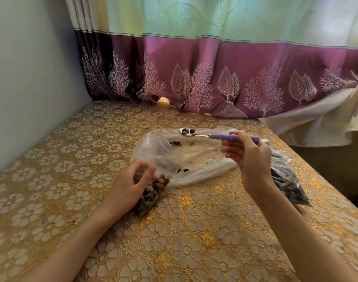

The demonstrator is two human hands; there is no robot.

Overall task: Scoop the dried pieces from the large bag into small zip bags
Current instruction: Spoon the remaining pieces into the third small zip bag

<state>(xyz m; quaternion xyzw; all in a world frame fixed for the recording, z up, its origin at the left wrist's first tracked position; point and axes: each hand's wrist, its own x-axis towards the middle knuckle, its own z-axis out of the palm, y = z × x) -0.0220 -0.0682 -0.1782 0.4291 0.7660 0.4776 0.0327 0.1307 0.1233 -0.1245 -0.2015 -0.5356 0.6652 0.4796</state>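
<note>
A large clear plastic bag [194, 157] lies on the table with a few dark dried pieces scattered inside. My right hand [249, 155] grips the purple handle of a metal spoon [187, 132], held above the bag's far edge; the bowl carries a few dark pieces. My left hand [131, 184] holds a small zip bag [153, 192] packed with dried pieces, at the large bag's near left corner, resting on the table.
The table wears a gold floral cloth [194, 231]. Filled small bags [288, 184] lie to the right, partly behind my right forearm. A purple and green curtain [214, 78] hangs at the back, and a wall [31, 78] stands on the left.
</note>
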